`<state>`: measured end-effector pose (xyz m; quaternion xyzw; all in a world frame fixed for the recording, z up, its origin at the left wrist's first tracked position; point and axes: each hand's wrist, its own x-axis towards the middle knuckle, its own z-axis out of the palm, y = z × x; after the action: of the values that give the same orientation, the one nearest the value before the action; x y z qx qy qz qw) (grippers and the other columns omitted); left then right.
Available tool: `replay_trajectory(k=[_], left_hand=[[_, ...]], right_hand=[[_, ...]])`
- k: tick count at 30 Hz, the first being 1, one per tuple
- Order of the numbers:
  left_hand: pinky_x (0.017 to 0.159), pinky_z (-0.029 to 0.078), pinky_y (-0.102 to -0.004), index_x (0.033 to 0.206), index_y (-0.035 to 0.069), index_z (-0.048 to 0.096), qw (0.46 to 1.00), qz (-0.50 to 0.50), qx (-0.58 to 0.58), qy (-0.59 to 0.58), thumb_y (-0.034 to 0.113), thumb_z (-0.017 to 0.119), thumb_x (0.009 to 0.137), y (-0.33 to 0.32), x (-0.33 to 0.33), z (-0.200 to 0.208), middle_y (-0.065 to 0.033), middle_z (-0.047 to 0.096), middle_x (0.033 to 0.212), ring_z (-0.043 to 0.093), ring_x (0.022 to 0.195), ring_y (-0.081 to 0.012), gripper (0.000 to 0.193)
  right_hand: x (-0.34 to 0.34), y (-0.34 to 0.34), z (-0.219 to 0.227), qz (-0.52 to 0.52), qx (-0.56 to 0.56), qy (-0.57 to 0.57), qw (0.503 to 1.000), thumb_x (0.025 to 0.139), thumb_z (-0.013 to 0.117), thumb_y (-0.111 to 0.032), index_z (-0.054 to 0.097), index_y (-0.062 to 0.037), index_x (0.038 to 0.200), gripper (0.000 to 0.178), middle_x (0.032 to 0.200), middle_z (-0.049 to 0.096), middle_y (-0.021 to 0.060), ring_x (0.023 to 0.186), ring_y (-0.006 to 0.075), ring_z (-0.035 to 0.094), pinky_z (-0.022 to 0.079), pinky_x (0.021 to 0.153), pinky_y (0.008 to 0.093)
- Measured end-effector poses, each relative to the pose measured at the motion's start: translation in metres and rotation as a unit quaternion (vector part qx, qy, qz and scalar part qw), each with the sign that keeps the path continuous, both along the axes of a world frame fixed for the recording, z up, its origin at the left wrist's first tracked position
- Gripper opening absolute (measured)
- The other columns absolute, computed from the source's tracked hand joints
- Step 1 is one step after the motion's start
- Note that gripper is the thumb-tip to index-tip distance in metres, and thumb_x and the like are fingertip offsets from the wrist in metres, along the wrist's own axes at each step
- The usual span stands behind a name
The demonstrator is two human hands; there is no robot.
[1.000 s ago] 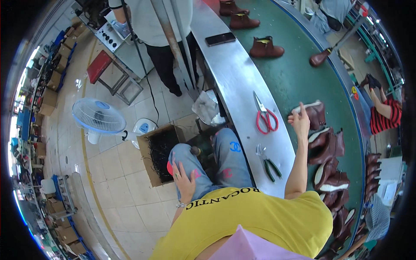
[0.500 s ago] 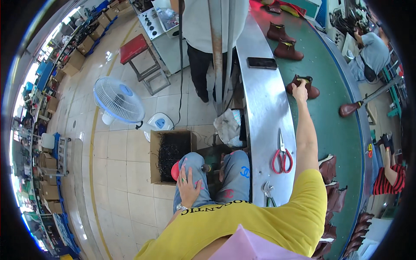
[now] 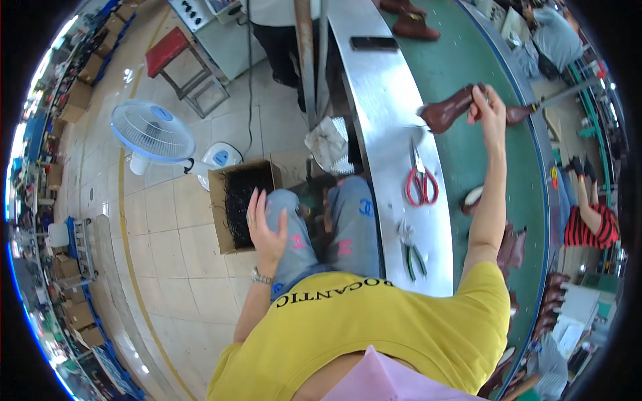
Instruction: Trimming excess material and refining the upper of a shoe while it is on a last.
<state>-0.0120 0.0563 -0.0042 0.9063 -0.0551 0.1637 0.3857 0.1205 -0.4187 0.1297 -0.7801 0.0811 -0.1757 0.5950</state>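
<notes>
Lifted off the belt, glossy brown ankle boot (image 3: pixel 449 112) hangs gripped in right hand (image 3: pixel 487 107); left hand (image 3: pixel 266 226) open on knee

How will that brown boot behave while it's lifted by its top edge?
The brown boot, gripped at its shaft by the right hand, hangs sideways above the green belt, so it probably swings. It keeps its shape, suggesting fairly stiff material. One hand carries it, so it is likely light.
</notes>
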Motion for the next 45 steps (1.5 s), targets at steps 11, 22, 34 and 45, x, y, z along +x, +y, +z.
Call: replay_trajectory(k=[11, 22, 34, 45], left_hand=[[0.114, 0.027, -0.0342, 0.154, 0.006, 0.003, 0.83, -0.43, -0.289, 0.207, 0.013, 0.086, 0.065, -0.056, -0.023, 0.048, -0.0154, 0.027, 0.155, 0.032, 0.14, -0.0219, 0.122], [0.111, 0.033, -0.0334, 0.155, 0.009, 0.01, 0.823, -0.295, -0.382, 0.299, 0.007, 0.089, 0.057, -0.007, -0.086, -0.006, -0.0104, 0.03, 0.153, 0.037, 0.137, -0.0197, 0.126], [0.082, 0.05, -0.029, 0.124, 0.002, 0.055, 0.76, -0.07, -0.451, 0.462, 0.036, 0.069, 0.089, 0.073, -0.067, -0.005, -0.0056, 0.062, 0.113, 0.061, 0.096, -0.013, 0.05], [0.091, 0.046, -0.0315, 0.134, -0.002, 0.046, 0.807, -0.052, -0.4, 0.432, 0.045, 0.062, 0.091, -0.003, -0.04, 0.013, -0.012, 0.059, 0.119, 0.057, 0.106, -0.0179, 0.066]], right_hand=[[-0.124, 0.206, -0.007, 0.287, 0.296, 0.136, 0.901, 0.098, 0.058, -0.025, 0.061, -0.0092, 0.087, 0.02, 0.054, 0.04, -0.0081, 0.04, -0.0007, 0.033, 0.025, 0.033, 0.0183], [-0.191, 0.204, -0.097, 0.149, -0.029, 0.184, 0.971, 0.094, 0.061, -0.027, 0.057, -0.009, 0.127, 0.038, 0.08, 0.064, 0.0103, 0.073, 0.0179, 0.065, 0.052, 0.066, 0.0304], [-0.312, 0.134, -0.181, -0.005, -0.382, 0.286, 0.879, 0.09, 0.062, -0.023, 0.043, -0.0127, 0.143, 0.057, 0.107, 0.057, 0.0218, 0.1, 0.0358, 0.055, 0.043, 0.091, 0.0431], [-0.218, 0.204, -0.093, 0.167, 0.308, 0.354, 0.867, 0.097, 0.053, -0.02, 0.033, -0.0062, 0.148, 0.057, 0.097, 0.063, 0.0089, 0.088, 0.0145, 0.06, 0.048, 0.076, 0.0248]])
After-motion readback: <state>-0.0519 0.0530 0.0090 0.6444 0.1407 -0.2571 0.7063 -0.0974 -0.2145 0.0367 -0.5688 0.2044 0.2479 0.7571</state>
